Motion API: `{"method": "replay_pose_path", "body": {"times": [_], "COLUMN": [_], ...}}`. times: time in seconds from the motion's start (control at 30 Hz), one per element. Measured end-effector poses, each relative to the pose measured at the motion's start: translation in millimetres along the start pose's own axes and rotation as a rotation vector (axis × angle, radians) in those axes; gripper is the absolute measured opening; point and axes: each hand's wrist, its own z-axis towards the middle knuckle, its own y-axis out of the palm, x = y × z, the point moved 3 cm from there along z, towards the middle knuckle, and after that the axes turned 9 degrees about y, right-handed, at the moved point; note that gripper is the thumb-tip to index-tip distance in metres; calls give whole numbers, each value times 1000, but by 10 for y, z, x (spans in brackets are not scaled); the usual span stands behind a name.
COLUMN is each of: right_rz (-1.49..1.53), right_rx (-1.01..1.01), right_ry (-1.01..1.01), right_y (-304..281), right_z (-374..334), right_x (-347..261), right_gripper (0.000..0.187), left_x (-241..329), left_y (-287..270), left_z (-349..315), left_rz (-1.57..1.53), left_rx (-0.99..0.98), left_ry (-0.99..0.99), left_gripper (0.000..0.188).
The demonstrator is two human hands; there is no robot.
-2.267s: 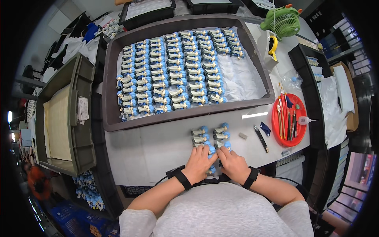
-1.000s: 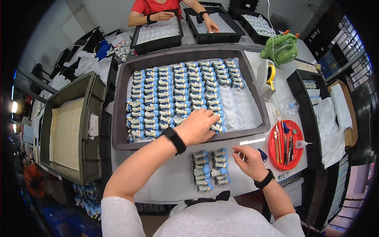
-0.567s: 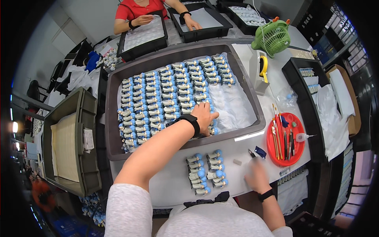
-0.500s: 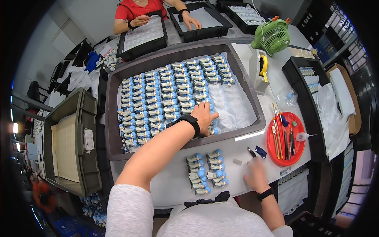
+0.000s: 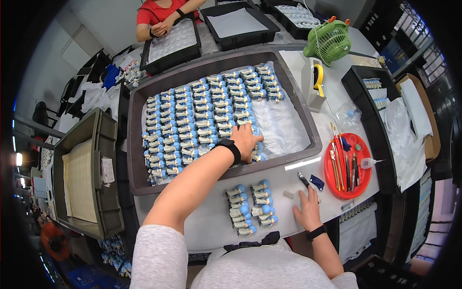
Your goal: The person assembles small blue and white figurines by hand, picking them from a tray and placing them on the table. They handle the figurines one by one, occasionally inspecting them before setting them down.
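My left hand (image 5: 246, 143) reaches into the large grey-brown tray (image 5: 315, 144), its fingers curled down over the right-hand end of the rows of small blue-haired figurines (image 5: 207, 115). It seems closed on a figurine there, though the fingertips are partly hidden. On the white table, my right hand (image 5: 308, 212) lies open, fingers spread, just below a dark slim tool (image 5: 303, 180) like a craft knife. A small grey block (image 5: 288, 195) is left of its fingertips, and a dark blue scrap (image 5: 316, 182) lies above them. Two short columns of figurines (image 5: 249, 209) lie left of this hand.
A red dish (image 5: 328, 176) of brushes and tools stands at right, with a small bottle (image 5: 368, 163). Beyond are a tape dispenser (image 5: 312, 91) and a green fan (image 5: 329, 41). Black trays (image 5: 240, 43) line the back, where a co-worker in red (image 5: 156, 17) sits. An olive crate (image 5: 113, 202) stands left.
My right hand has moved slightly up and left, and its fingers now reach toward the dark tool. My left hand stays nearly in place. The co-worker's hands have come together.
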Motion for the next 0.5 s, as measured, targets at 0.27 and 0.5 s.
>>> {"method": "replay_pose_path", "body": {"times": [0.27,0.5], "right_rz": [64,72], "right_rx": [27,54], "right_ry": [-13,13], "right_y": [-7,32], "right_z": [43,20], "right_x": [14,112], "right_gripper": [53,47], "left_x": [-88,818], "left_y": [-485,-711], "left_z": [-381,-1261], "left_rz": [-314,-450], "left_rx": [208,403], "left_ry": [-100,170], "left_gripper": [75,69]}}
